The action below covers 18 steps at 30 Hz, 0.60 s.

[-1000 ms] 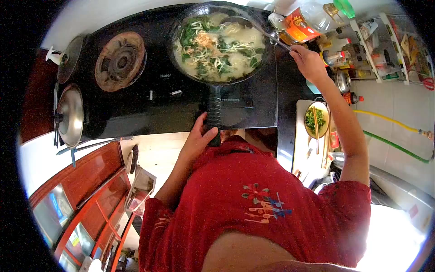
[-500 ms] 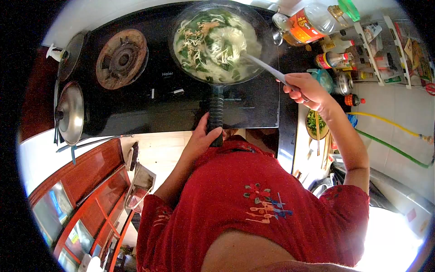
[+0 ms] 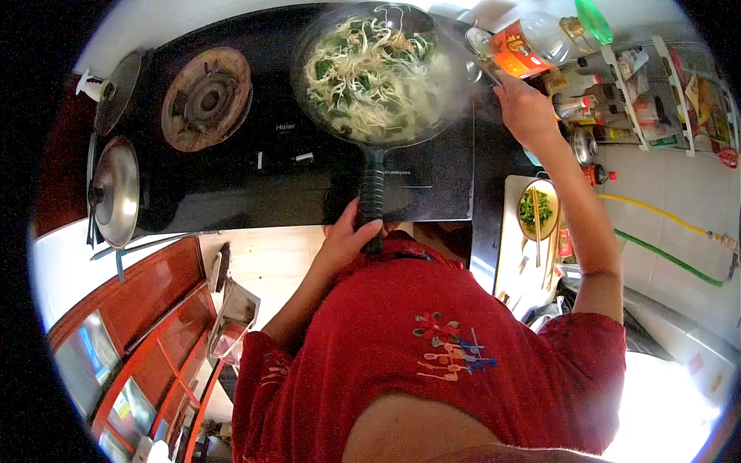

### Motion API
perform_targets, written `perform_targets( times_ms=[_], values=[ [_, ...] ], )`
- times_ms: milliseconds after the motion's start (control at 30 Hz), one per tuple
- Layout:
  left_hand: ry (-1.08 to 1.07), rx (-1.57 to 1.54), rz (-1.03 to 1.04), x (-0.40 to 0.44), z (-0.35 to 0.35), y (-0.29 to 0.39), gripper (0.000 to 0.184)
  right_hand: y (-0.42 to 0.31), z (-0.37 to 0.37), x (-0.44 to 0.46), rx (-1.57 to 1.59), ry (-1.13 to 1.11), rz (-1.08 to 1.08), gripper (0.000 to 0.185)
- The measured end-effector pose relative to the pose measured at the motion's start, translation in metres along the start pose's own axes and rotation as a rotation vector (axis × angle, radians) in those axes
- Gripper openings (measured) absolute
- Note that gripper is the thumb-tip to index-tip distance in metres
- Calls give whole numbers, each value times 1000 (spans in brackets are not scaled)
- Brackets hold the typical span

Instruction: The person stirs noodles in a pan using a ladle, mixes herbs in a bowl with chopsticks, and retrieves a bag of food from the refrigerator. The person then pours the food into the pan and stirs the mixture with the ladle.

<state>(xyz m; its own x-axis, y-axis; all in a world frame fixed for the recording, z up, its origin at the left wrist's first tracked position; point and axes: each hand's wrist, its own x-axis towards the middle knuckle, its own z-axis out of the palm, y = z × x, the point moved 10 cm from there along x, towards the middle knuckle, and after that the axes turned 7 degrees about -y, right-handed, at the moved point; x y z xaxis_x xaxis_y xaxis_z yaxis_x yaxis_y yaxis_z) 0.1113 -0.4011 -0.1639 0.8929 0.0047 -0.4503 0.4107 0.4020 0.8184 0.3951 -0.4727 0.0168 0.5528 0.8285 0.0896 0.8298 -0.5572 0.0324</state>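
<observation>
A wok point(image 3: 456, 96) of pale noodles point(image 3: 351, 92) and dark green leaves sits on the black cooktop, with steam over its right side. My left hand point(image 3: 346, 241) is closed round the lower end of its ribbed black handle point(image 3: 372, 189). Past the wok's right rim, my right hand point(image 3: 530, 114) is closed on the handle of a long-handled cooking utensil point(image 3: 488, 74). I cannot make out the head of that utensil in the steam and glare. Several noodle strands stand up at the wok's far edge.
An uncovered burner point(image 3: 207, 100) and a metal lid point(image 3: 118, 193) are on the left. A large oil bottle point(image 3: 521, 48) and smaller bottles line the right wall. A bowl of chopped greens point(image 3: 536, 212) with chopsticks across it stands near my right forearm.
My right hand has moved up and away from me, taking the utensil from the wok's middle to its right rim. The noodles are spread and heaped differently. My left hand stays on the handle.
</observation>
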Motion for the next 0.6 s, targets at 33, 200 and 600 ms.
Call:
perform_targets(
  times_ms=[33, 200, 600],
  values=[
    [-5, -31, 5, 0, 2, 1, 57, 2, 9, 2, -14, -21, 11, 23],
    [-33, -36, 32, -3, 10, 14, 49, -23, 71, -1, -74, -181, -214, 18],
    [-5, -20, -2, -2, 7, 14, 44, -17, 74, -95, 1594, -880, 680, 23]
  ],
)
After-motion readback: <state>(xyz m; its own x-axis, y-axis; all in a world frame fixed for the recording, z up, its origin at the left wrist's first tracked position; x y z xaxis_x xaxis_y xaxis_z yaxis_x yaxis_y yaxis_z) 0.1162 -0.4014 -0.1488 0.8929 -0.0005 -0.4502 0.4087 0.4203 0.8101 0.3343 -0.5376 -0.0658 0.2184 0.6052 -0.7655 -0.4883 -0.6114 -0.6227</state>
